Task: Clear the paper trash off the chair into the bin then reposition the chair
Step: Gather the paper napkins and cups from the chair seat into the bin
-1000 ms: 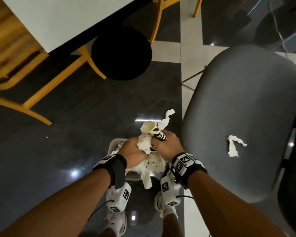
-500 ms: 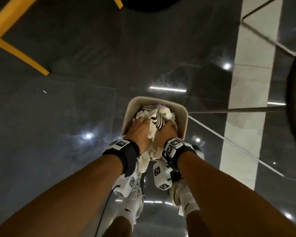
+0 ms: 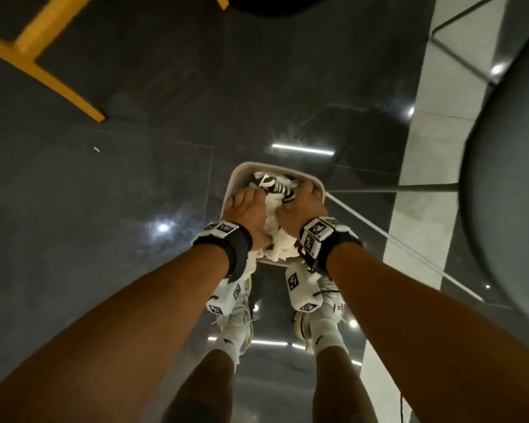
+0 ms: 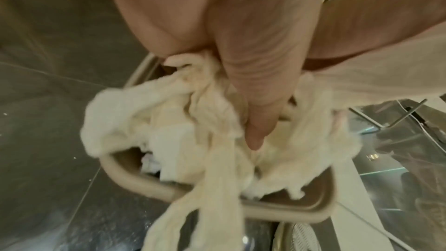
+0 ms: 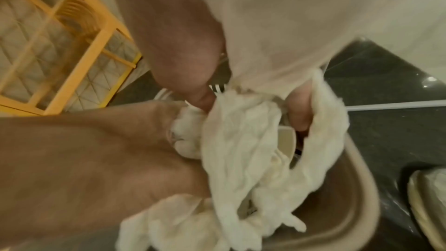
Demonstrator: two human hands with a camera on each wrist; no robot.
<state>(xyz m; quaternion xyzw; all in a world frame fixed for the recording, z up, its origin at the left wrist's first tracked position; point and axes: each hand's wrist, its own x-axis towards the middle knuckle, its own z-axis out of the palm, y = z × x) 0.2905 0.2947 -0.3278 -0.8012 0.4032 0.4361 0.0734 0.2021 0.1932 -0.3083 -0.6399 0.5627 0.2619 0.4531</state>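
A beige bin (image 3: 275, 166) stands on the dark floor between my feet. Both my hands hold one wad of white paper trash (image 3: 280, 239) with a black-and-white striped paper cup (image 3: 274, 185) in it, down inside the bin's mouth. My left hand (image 3: 252, 198) grips the wad's left side, and my right hand (image 3: 306, 192) grips its right side by the cup. In the left wrist view my thumb (image 4: 255, 106) presses into the paper (image 4: 178, 121) over the bin rim (image 4: 135, 175). A strip of paper (image 5: 241, 150) hangs over the near rim (image 5: 357, 188). The grey chair seat (image 3: 510, 184) fills the right edge.
Thin metal chair legs (image 3: 409, 188) run across the floor right of the bin. Yellow table legs (image 3: 43, 65) stand at the upper left, and a black round base (image 3: 272, 3) at the top. My two white shoes (image 3: 235, 319) are just behind the bin.
My hands have carried the paper wad and cup from above the bin down into it. My view has tilted down, so the chair seat with its paper scrap has left the frame.
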